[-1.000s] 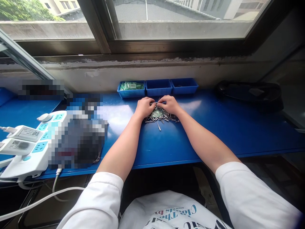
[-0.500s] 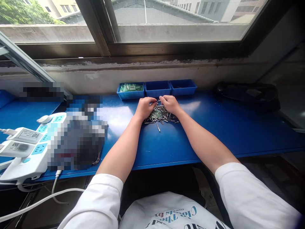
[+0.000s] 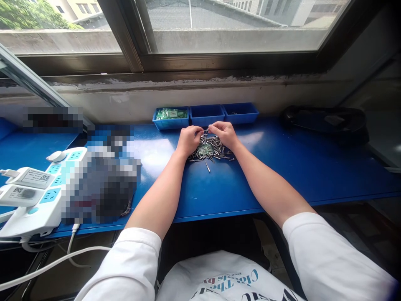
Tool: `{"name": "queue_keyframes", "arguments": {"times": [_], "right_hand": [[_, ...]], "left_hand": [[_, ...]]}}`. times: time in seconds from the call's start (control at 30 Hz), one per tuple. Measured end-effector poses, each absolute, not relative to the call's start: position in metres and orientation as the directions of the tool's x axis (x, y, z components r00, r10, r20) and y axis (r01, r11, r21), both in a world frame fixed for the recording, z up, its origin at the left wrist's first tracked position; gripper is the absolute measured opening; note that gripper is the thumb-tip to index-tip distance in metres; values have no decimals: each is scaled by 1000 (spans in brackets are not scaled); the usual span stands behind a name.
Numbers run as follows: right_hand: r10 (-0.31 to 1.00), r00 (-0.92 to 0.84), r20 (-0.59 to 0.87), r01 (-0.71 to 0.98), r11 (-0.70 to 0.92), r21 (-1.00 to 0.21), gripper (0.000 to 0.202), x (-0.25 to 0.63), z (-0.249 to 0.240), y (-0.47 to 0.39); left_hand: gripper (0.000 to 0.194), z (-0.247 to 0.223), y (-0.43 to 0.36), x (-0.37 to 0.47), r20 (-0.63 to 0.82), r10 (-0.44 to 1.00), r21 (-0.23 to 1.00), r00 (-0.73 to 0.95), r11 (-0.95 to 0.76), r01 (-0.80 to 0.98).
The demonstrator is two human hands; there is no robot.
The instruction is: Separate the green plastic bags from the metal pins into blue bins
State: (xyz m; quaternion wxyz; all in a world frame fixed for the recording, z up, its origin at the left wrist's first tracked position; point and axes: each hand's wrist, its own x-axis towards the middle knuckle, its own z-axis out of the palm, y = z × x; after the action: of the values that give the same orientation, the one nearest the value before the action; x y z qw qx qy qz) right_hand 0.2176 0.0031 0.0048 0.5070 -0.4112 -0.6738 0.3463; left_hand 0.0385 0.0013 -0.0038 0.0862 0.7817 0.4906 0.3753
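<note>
Many slim metal pieces, perhaps screws or pins, lie in a pile on the blue tabletop. On top of them rests what looks like a small green circuit board. At the pile's left side is my left hand, its thumb and fingers pinched together. My right hand pinches above the far right part of the heap. Something small and dark shows between the two sets of fingertips, too tiny to name. One loose metal piece with a pale end lies nearer to me, apart from the pile.
Behind the pile stand a blue bin holding green boards, a second blue bin, and a third with a few dark bits. A white power strip sits left; a black case lies right on the blue table.
My right hand has shifted slightly up, its fingers straighter, and the gap between the two hands' fingertips looks a little different. The pile lies much as before.
</note>
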Motion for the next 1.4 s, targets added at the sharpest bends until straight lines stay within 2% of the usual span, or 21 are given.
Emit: {"name": "queue_keyframes", "arguments": {"times": [0.13,0.2,0.33,0.43,0.5,0.73,0.97,1.13,1.23,1.33,1.4], "right_hand": [[902,-136,409,227,430,-874,40,219,5,1],[894,-105,436,292,447,-846,35,220,4,2],[852,-43,522,561,453,-693,29,221,2,6],[838,-30,544,732,390,-559,40,222,-1,11],[848,-42,528,787,354,-505,48,223,-3,14],[842,-54,537,811,351,-469,53,225,-7,21],[915,-32,402,873,221,-434,70,226,-9,27],[933,-63,354,878,220,-424,73,226,-11,29],[898,-77,434,846,289,-447,65,226,-13,28],[844,-109,524,782,399,-480,46,227,-11,23],[836,-174,520,735,461,-496,35,227,-10,19]], "left_hand": [[21,-3,1,39,504,833,512,229,-502,697],[22,-3,2,38,516,835,509,190,-478,716],[26,-6,5,35,504,860,504,84,-371,780],[26,-11,8,33,440,894,501,82,-320,804],[27,-12,9,33,393,913,487,113,-311,816],[34,-5,3,36,284,942,420,180,-291,860],[32,-6,3,36,304,932,418,199,-318,851],[32,-6,3,36,311,926,429,215,-339,837],[31,-5,2,36,310,928,436,209,-334,836],[29,-5,2,37,316,925,442,211,-340,830],[28,-6,2,37,325,920,443,221,-355,823]]}}
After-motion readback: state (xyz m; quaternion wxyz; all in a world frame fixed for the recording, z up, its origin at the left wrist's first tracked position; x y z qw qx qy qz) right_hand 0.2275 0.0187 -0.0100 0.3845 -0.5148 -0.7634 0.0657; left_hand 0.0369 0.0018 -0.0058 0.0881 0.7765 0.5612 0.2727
